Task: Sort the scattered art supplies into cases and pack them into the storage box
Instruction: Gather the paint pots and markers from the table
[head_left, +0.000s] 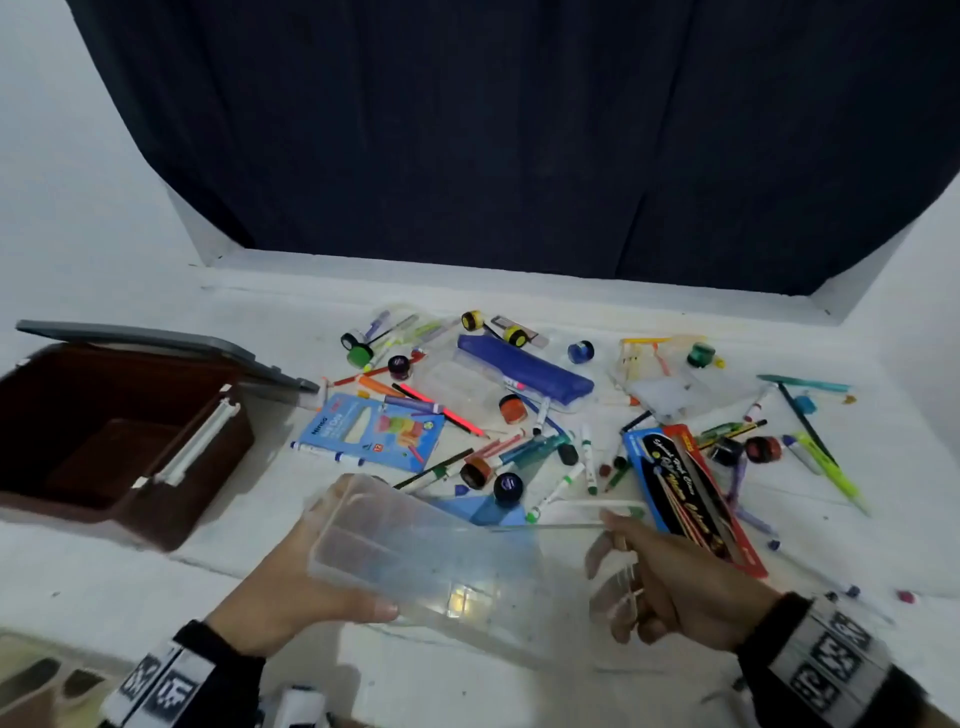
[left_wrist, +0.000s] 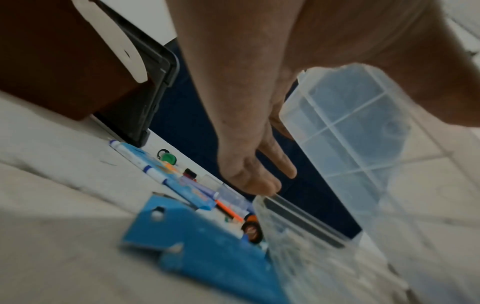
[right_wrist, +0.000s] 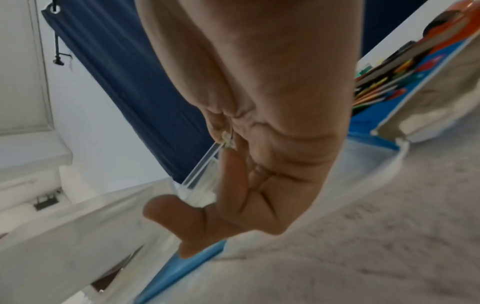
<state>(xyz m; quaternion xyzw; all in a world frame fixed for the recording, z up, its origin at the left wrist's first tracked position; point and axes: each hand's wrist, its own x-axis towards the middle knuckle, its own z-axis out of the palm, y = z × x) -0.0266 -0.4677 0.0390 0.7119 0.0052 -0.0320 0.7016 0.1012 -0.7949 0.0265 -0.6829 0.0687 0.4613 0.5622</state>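
I hold a clear plastic compartment case in both hands, tilted above the near side of the white surface. My left hand grips its left end, thumb on the near wall and fingers behind it. My right hand curls round the case's clear lid at the right end; in the right wrist view its fingers pinch the lid's thin edge. In the left wrist view the case looks empty. The brown storage box stands open at the left.
The box's grey lid leans behind it. Scattered beyond the case lie markers, pencils and several paint pots, a blue crayon box, a blue pencil case and a coloured-pencil pack. A dark curtain hangs at the back.
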